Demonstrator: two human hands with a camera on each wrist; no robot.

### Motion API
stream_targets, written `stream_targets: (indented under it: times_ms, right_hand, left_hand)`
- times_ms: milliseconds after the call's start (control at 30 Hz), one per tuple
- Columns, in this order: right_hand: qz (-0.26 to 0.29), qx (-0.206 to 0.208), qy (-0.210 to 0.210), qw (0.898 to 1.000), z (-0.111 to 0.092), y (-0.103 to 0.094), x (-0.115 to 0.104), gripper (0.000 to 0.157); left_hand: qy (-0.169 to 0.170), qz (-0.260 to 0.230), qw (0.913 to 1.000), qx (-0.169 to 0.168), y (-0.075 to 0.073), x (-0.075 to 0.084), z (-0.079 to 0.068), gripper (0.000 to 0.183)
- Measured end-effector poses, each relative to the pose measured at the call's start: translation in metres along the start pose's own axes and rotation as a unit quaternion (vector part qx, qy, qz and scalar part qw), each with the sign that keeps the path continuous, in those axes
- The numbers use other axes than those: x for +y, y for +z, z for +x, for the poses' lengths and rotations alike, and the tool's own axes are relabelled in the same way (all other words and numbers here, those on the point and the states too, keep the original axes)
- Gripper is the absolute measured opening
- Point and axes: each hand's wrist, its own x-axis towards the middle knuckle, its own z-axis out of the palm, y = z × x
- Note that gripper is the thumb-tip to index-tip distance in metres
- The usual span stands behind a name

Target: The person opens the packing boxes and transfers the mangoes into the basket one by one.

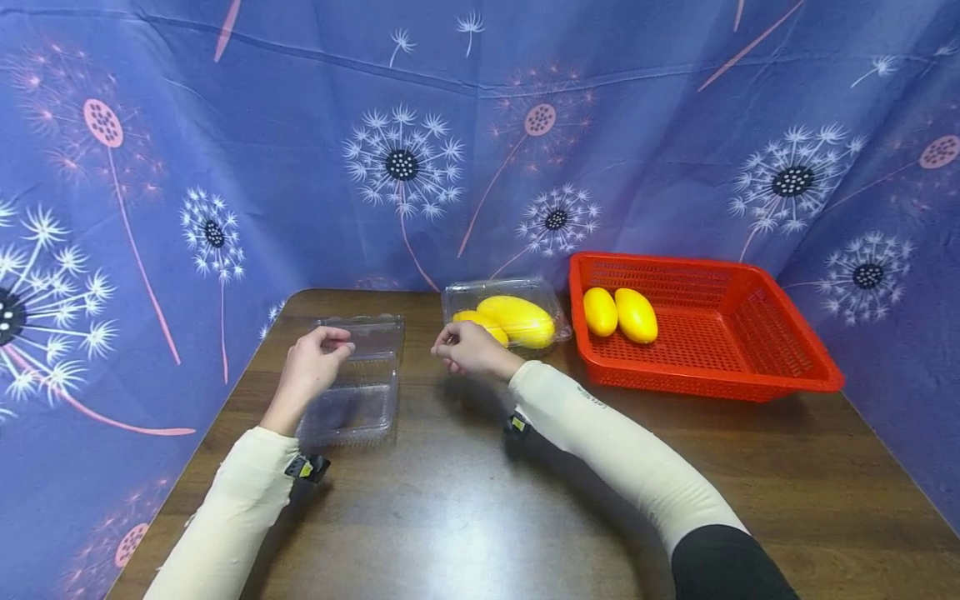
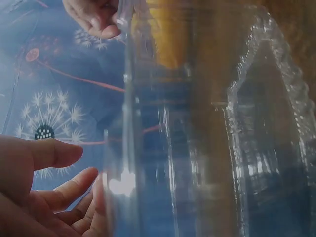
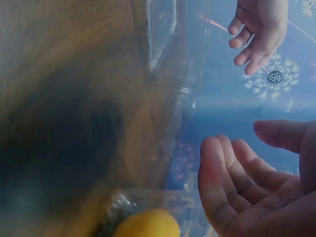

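Observation:
In the head view my left hand is over the left side of an unfolded clear plastic clamshell box. The left wrist view shows its thumb apart from loosely bent fingers, right at the box's edge, gripping nothing. My right hand hovers just in front of a second clear box, which has two yellow mangoes in it. Its thumb and curved fingers stand apart with nothing between them. Part of the nearer mango is hidden behind this hand.
A red plastic basket stands at the back right, with two more yellow mangoes at its left end. The brown wooden table ends against a blue dandelion-patterned cloth behind and at the sides.

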Motion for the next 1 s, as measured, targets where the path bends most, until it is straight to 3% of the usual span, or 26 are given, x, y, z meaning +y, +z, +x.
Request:
stream_targets:
  times_ms: [333, 567, 1000]
  right_hand:
    - [-0.028, 0.016, -0.007, 0.999, 0.002, -0.027, -0.002, 0.012]
    - [-0.131, 0.053, -0.008, 0.990, 0.003, -0.042, -0.003, 0.016]
    - [-0.194, 0.090, 0.022, 0.977, 0.004, -0.072, 0.003, 0.021]
  left_hand:
    - [-0.016, -0.039, 0.9974, -0.059, 0.006, 0.015, 0.014, 0.035]
    - [-0.015, -0.056, 0.9958, -0.072, 0.009, 0.029, 0.028, 0.035]
    - [-0.008, -0.072, 0.9926, -0.097, 0.025, 0.050, 0.049, 0.033]
